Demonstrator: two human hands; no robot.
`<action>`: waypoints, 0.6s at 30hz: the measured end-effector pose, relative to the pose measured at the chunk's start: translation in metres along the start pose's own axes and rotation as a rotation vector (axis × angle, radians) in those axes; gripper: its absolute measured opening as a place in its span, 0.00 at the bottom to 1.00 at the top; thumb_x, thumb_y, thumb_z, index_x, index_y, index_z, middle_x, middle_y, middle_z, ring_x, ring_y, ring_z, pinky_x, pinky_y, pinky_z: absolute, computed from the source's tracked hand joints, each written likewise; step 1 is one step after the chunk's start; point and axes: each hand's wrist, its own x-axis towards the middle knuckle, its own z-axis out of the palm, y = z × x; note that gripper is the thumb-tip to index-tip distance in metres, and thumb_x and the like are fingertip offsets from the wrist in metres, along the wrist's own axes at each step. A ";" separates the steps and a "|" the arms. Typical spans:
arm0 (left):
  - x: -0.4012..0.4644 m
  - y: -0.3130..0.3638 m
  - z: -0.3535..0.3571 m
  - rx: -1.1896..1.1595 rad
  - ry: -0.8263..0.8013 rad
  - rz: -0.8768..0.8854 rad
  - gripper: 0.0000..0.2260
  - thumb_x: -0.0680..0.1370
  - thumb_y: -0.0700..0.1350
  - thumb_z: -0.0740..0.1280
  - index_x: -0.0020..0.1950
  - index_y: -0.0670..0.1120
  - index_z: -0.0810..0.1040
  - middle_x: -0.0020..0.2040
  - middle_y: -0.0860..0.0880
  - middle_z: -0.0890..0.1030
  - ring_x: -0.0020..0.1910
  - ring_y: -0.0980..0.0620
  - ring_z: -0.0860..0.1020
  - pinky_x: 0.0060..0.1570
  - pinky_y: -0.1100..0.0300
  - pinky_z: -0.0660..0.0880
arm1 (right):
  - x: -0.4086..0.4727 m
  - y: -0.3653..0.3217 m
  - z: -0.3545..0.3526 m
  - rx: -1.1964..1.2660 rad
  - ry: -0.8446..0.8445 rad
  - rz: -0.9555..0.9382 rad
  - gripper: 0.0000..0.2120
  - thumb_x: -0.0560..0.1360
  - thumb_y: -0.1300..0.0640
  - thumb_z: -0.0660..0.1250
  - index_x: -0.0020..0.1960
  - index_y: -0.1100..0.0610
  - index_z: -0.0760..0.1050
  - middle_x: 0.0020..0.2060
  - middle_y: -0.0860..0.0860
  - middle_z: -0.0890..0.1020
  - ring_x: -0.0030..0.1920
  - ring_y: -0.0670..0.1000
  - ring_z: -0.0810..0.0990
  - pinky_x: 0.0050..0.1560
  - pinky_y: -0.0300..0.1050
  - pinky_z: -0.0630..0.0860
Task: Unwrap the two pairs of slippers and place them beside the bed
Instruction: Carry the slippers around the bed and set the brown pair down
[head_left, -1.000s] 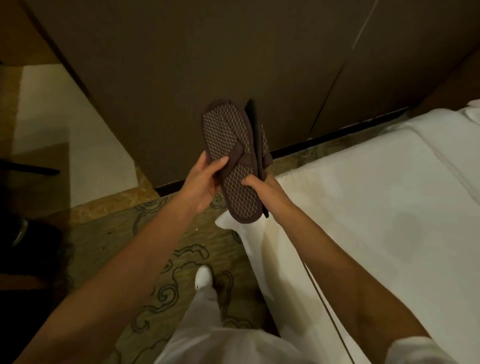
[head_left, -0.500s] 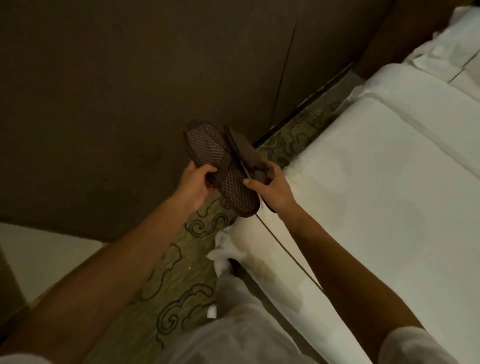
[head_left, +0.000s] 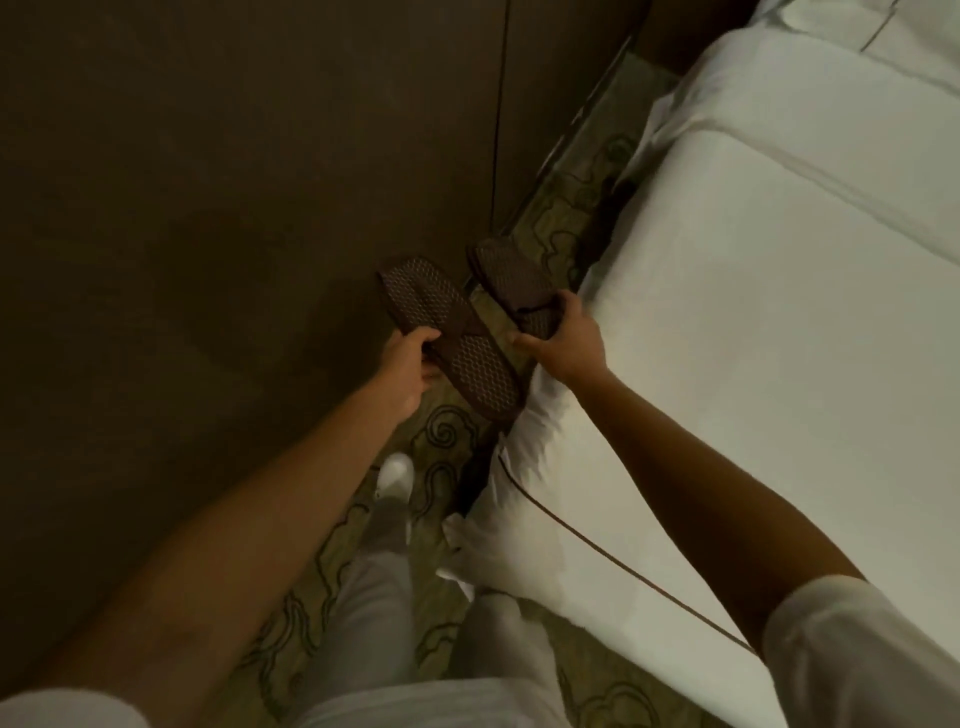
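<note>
**One slipper in each hand above the strip beside the bed**

The left hand clamps a brown slipper, patterned sole up, over the carpet. The right hand grips the other slipper at the bed edge. The two slippers are apart. The carpet forms a narrow lane between the bed and a dark wall. No writing is readable.

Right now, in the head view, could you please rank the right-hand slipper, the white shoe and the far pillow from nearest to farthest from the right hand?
1. Right-hand slipper: gripped by the right hand.
2. White shoe: on the carpet, lower left.
3. Far pillow: top right on the bed.
</note>
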 end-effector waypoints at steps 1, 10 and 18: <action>0.021 -0.003 -0.003 0.089 0.020 -0.086 0.23 0.78 0.52 0.67 0.71 0.48 0.70 0.65 0.43 0.77 0.60 0.41 0.77 0.57 0.43 0.76 | 0.014 0.002 0.009 -0.055 -0.006 0.034 0.55 0.61 0.28 0.72 0.79 0.53 0.57 0.71 0.58 0.71 0.70 0.62 0.72 0.66 0.60 0.74; 0.147 -0.038 -0.058 0.749 0.090 -0.139 0.08 0.79 0.42 0.63 0.50 0.38 0.77 0.46 0.41 0.76 0.47 0.46 0.75 0.44 0.56 0.70 | 0.016 0.015 0.128 -0.103 -0.510 0.300 0.25 0.78 0.47 0.68 0.70 0.60 0.72 0.65 0.59 0.77 0.66 0.60 0.76 0.61 0.48 0.73; 0.220 -0.030 -0.044 0.994 -0.022 0.084 0.12 0.81 0.40 0.64 0.61 0.36 0.78 0.59 0.36 0.79 0.60 0.41 0.77 0.58 0.53 0.73 | 0.024 0.031 0.191 0.095 -0.498 0.455 0.17 0.80 0.54 0.64 0.65 0.60 0.77 0.62 0.59 0.80 0.63 0.60 0.78 0.61 0.48 0.74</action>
